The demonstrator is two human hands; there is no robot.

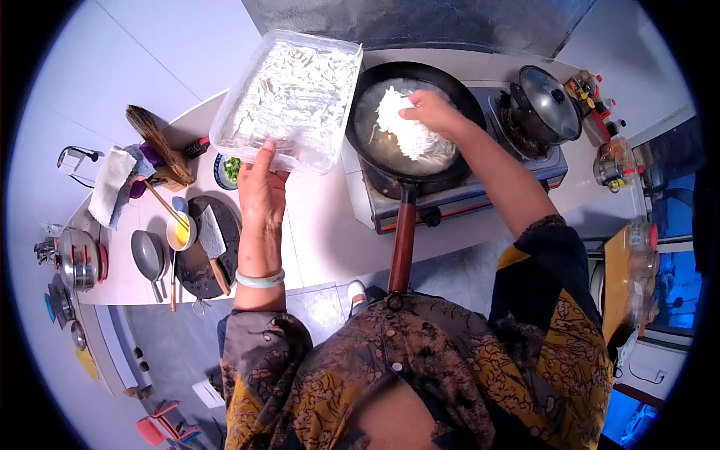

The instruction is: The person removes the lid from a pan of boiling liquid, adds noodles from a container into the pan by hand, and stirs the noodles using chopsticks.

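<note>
My left hand (pixel 262 180) grips the near edge of a clear plastic container (pixel 330 154), tilted up beside the stove, with white shreds that look like noodles scattered over its bottom. Over the black wok (pixel 465 94) my right hand (pixel 435 114) is closed on a clump of white noodles (pixel 401 124). The clump hangs down into cloudy liquid (pixel 375 97) in the wok. The wok sits on the gas stove (pixel 469 202), its wooden handle (pixel 403 247) pointing toward my body.
A lidded pot (pixel 547 105) stands on the right burner. To the left are a round cutting board (pixel 199 270) with a cleaver (pixel 213 236), a bowl of yellow liquid (pixel 181 231), a small grey pan (pixel 148 255) and a bowl of chopped greens (pixel 229 171). Bottles and jars line the right side.
</note>
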